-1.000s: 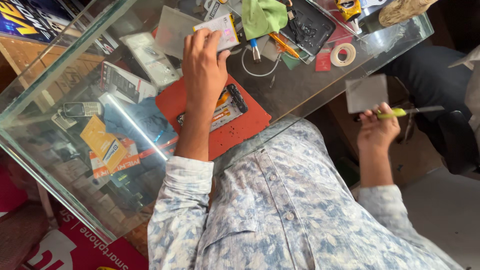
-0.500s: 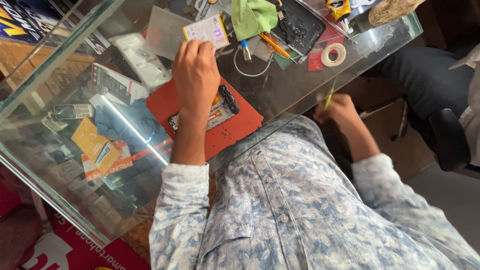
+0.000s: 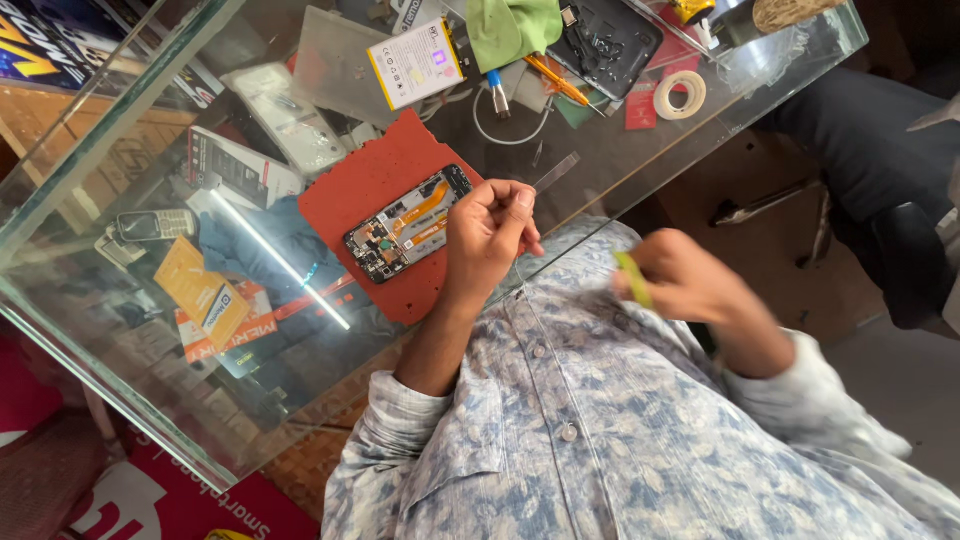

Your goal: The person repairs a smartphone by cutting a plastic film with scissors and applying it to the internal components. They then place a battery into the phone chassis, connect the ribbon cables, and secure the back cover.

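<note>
An opened phone (image 3: 408,224) with its circuit board bared lies on a red work mat (image 3: 370,180) on the glass counter. My left hand (image 3: 490,232) hovers just right of the phone, fingers pinched on a thin clear strip (image 3: 553,173) that reaches up and to the right. My right hand (image 3: 680,285), blurred, is off the counter's edge near my chest, closed on a yellow-green tool handle (image 3: 632,277).
A white-labelled phone battery (image 3: 418,63), a green cloth (image 3: 512,27), a black phone back shell (image 3: 605,40), a tape roll (image 3: 680,95) and a white cable (image 3: 500,100) lie at the far side. Boxes and an old handset (image 3: 150,226) sit under the glass.
My left hand left the battery and drew back beside the bared phone, now pinching a strip. My right hand swung in from the right toward my chest with the tool.
</note>
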